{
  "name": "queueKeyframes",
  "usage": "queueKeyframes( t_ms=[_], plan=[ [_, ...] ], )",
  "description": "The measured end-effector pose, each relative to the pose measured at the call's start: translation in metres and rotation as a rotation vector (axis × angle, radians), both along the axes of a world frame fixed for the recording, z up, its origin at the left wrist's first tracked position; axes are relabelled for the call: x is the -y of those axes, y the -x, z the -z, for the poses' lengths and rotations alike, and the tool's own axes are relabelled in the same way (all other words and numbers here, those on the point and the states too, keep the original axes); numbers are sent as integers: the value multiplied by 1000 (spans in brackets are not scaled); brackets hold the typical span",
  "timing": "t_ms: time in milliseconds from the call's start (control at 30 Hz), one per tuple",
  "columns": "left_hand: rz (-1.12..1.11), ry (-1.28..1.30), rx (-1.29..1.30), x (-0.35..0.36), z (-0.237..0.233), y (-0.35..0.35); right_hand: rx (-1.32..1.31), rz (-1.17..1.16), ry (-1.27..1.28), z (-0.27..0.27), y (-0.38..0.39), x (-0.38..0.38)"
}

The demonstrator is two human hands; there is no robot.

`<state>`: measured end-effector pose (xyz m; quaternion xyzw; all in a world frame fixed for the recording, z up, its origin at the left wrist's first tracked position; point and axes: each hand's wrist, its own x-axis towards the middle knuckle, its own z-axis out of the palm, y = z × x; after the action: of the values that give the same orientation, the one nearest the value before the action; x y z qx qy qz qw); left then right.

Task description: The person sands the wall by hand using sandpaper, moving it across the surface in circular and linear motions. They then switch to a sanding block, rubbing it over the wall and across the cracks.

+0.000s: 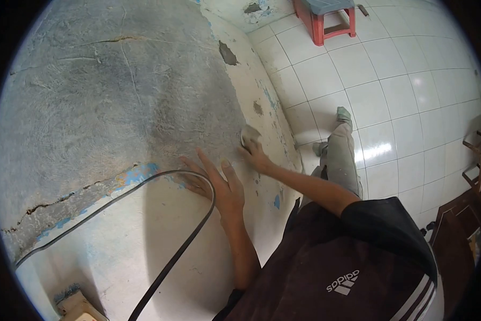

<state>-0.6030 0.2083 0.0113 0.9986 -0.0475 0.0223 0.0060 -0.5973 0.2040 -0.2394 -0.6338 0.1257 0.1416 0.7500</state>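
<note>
Spread fingers of my left hand (pixel 222 187) lie against the wall, near the lower edge of a rough grey bare patch (pixel 107 101). My right hand (pixel 256 155) is closed on a small pale, rounded pad (pixel 249 135), pressed to the wall where the grey patch meets the cream paint (pixel 272 176). The pad's exact kind is hard to make out, as my fingers cover part of it. A dark cable (pixel 181 249) loops up in front of my left hand and runs off along the wall.
Cracks and flaking blue paint (pixel 136 176) line the patch's lower edge. A beige box (pixel 80 307) is at the bottom left. On the white tiled floor (pixel 382 101) stands a red stool with a grey top (pixel 326 6). Dark wooden furniture (pixel 454 230) stands at the right.
</note>
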Motion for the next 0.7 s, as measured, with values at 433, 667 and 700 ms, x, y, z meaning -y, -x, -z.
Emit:
queueKeyframes(
  t_ms=[433,667,700],
  plan=[
    [-17,34,-9,0,3,-5,-94,-111,40,-12,30,1],
    [-21,-41,-6,-4,11,-7,39,44,7,-8,-67,30],
    [-27,-47,-9,-6,14,-8,43,30,-5,-7,-60,26]
  ],
)
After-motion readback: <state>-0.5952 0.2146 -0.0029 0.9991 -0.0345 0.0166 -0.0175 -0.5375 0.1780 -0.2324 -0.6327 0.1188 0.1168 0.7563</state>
